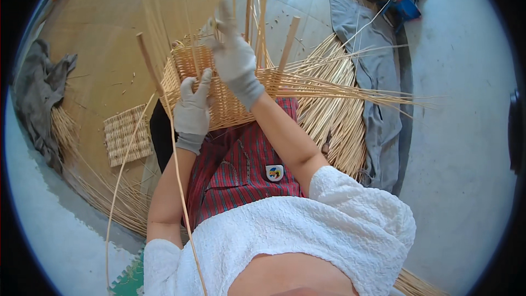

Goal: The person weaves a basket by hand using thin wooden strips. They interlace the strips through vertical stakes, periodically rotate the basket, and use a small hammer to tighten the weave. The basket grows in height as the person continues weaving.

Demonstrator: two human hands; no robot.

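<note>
A woven wicker basket (230,111) rests on a red striped cloth (241,167) over my lap, with upright reeds and thicker sticks (287,41) rising from it. My left hand (193,107), in a white-grey glove, grips the near left part of the weave, thumb and forefinger beside an upright reed. My right hand (233,57), gloved the same way, is raised higher at the basket's middle, among the upright reeds; its fingers are smeared by motion, so their hold is unclear. Long loose reeds (350,93) stick out to the right, and others hang down past my left arm.
A bundle of reeds (334,131) lies on a grey cloth (378,148) at the right. A woven square panel (125,134) is at the left, near another grey cloth (38,93) with reeds. A dark container and blue object (405,8) stand at the back right.
</note>
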